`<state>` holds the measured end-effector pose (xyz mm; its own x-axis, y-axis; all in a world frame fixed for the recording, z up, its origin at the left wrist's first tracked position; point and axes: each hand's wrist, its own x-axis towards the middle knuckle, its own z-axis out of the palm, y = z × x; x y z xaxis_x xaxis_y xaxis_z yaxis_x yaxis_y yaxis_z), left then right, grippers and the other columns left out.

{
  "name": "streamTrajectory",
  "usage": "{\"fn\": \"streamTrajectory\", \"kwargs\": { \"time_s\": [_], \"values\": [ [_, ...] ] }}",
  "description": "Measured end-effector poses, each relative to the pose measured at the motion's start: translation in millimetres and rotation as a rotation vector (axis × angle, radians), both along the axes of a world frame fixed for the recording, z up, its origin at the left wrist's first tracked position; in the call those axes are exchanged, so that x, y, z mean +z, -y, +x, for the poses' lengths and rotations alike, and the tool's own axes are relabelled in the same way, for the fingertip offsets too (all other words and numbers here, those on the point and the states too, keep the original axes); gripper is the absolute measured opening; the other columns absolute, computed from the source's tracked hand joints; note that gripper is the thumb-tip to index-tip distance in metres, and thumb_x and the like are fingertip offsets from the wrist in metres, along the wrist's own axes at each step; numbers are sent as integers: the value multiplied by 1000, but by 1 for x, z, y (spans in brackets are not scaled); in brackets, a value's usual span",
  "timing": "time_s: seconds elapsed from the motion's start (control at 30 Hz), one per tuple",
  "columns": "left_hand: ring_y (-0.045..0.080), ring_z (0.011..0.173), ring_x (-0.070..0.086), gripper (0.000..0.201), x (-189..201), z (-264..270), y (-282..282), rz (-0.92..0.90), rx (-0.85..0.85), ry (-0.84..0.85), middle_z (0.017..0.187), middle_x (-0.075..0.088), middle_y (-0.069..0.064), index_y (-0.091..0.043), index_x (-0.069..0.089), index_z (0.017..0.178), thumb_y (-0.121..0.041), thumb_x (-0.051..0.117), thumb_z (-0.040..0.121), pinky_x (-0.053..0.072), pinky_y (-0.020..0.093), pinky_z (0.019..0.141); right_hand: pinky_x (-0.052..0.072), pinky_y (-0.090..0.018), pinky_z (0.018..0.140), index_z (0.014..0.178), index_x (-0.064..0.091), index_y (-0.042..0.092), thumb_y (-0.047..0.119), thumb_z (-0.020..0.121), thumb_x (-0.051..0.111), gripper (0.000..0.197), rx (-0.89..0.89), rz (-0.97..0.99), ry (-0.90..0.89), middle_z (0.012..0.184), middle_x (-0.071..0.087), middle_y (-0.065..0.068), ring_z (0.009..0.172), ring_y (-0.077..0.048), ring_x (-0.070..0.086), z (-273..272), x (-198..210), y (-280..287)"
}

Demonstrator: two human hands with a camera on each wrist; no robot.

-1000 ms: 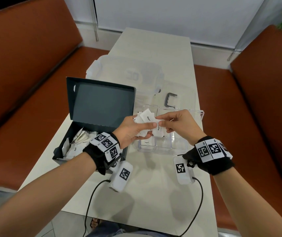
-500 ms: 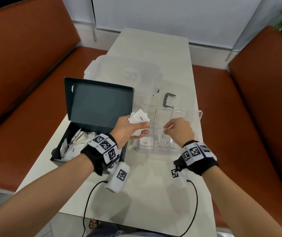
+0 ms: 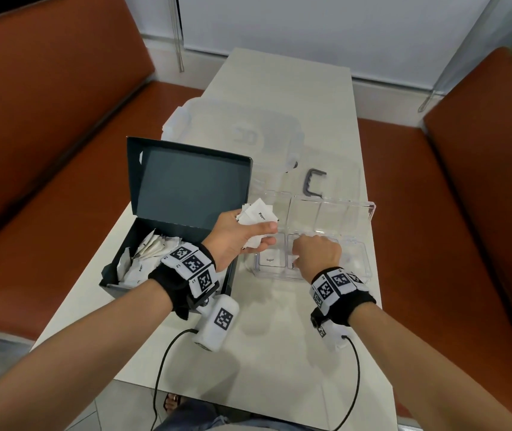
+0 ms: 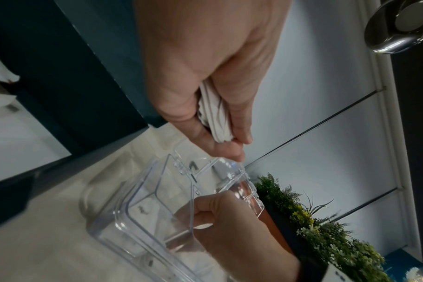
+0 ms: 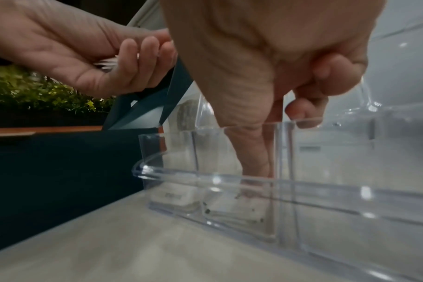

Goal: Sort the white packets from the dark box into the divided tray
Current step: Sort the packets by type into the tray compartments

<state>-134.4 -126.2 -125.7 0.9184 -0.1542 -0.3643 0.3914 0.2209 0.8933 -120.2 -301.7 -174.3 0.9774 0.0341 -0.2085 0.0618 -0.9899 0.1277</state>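
The dark box (image 3: 124, 289) stands open at the left with several white packets (image 3: 145, 256) inside. My left hand (image 3: 239, 234) hovers between the box and the clear divided tray (image 3: 368, 265), gripping a fanned bundle of white packets (image 3: 259, 216), seen edge-on between its fingers (image 4: 217, 122). My right hand (image 3: 315, 251) reaches down into the tray's middle front compartment. Its thumb and forefinger (image 5: 254, 152) are pinched together and meet a white packet (image 5: 229, 207) at the bottom; the other fingers are curled. A packet marked Sugar (image 3: 269, 259) lies in the left front compartment.
The tray's clear lid (image 3: 332, 213) stands up behind the compartments. Further back are a frosted plastic container (image 3: 242, 135) and a dark grey handle (image 3: 313, 185). Brown benches (image 3: 46, 119) flank the narrow table. Camera cables trail over the table's near edge (image 3: 248, 396).
My right hand drew one packet off the left hand's bundle and carried it down into the tray's middle compartment. The left hand stayed near the tray with its bundle.
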Motion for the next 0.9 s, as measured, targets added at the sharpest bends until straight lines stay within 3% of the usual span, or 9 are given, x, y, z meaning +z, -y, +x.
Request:
{"fn": "streamTrajectory", "kwargs": {
  "time_s": [0.13, 0.27, 0.5, 0.6, 0.7, 0.8, 0.9],
  "values": [
    [19, 70, 71, 36, 0, 0, -3, 4, -1, 0, 87, 75, 6, -3, 65, 112, -8, 80, 78, 58, 25, 62, 43, -30, 79, 116, 61, 26, 23, 89, 64, 28, 34, -53, -63, 106, 65, 2, 102, -23, 63, 6, 5, 2],
    [19, 71, 71, 34, 0, 0, -3, 0, -3, 0, 87, 76, 5, -5, 66, 110, -8, 80, 78, 59, 25, 64, 39, -28, 74, 117, 62, 28, 20, 90, 62, 28, 65, -69, -75, 107, 64, 2, 103, -22, 62, 6, 9, 0],
    [19, 69, 71, 33, 2, -1, -2, -14, -5, -9, 86, 74, 4, -6, 67, 108, -8, 80, 78, 58, 25, 61, 47, -31, 87, 114, 65, 37, 27, 87, 65, 29, 40, 75, -110, 111, 66, 5, 105, -20, 62, 3, 18, 5],
    [20, 70, 71, 33, 4, -1, -1, -27, -13, -28, 86, 74, 5, -6, 66, 108, -7, 79, 78, 57, 24, 60, 47, -30, 82, 117, 63, 41, 23, 91, 59, 32, 25, 162, -55, 115, 66, 7, 105, -20, 63, 0, 26, 10],
    [20, 71, 72, 32, 7, -1, 0, -41, -28, -48, 87, 75, 4, -6, 66, 108, -8, 79, 79, 57, 23, 60, 49, -26, 74, 107, 68, 39, 24, 92, 56, 24, -46, 343, 98, 106, 69, 13, 94, -15, 66, -3, 47, 20],
    [20, 69, 71, 37, 8, -2, 3, -51, -45, -60, 90, 74, 6, -4, 65, 113, -8, 79, 79, 57, 24, 61, 51, -30, 76, 91, 71, 38, 31, 88, 60, 14, -142, 723, 236, 91, 70, 18, 88, -6, 63, -9, 78, 26],
    [21, 69, 71, 39, 11, -4, 10, -50, -76, -57, 90, 73, 7, -4, 65, 113, -8, 80, 78, 57, 26, 62, 50, -28, 80, 89, 72, 34, 31, 86, 63, 10, -127, 1025, 263, 89, 71, 16, 89, -1, 64, -16, 98, 20]
  ]
}}
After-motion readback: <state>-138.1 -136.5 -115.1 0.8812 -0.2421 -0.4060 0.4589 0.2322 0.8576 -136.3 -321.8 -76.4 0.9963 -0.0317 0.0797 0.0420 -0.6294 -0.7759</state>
